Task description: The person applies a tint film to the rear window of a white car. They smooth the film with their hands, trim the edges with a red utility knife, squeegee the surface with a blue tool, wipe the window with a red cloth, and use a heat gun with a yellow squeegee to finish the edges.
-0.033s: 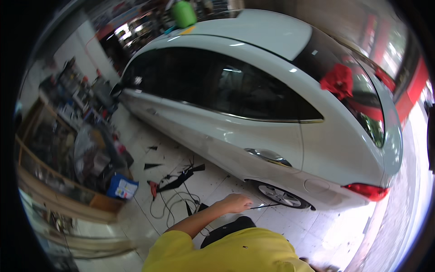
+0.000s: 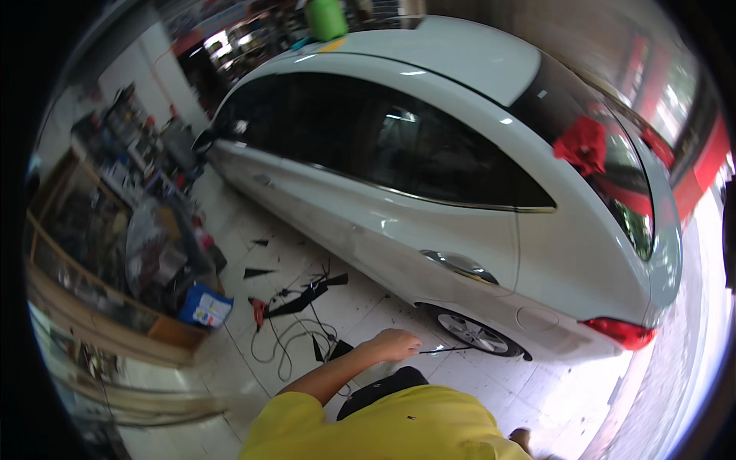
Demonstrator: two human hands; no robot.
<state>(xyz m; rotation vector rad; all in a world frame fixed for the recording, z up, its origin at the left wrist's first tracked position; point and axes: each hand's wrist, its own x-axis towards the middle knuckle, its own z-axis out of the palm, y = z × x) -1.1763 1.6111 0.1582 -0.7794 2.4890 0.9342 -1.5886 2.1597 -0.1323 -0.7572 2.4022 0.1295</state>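
My left hand reaches out low beside the rear of a white car, above the tiled floor. Its fingers are curled closed. From them a thin black strip sticks out to the right, toward the rear wheel; whether it is stiff or soft I cannot tell. My right hand does not show. A small brown shape beside my yellow shirt at the lower edge is too blurred to name.
Left of my hand lie a red-handled tool, a looped grey cord and black scraps. A blue packet rests by a wooden cabinet. A red cloth is on the rear window, a green container beyond the roof.
The whole view has shifted slightly. My left hand stays closed with the thin black strip, a touch farther left in the picture. The brown shape at the lower edge shows more clearly.
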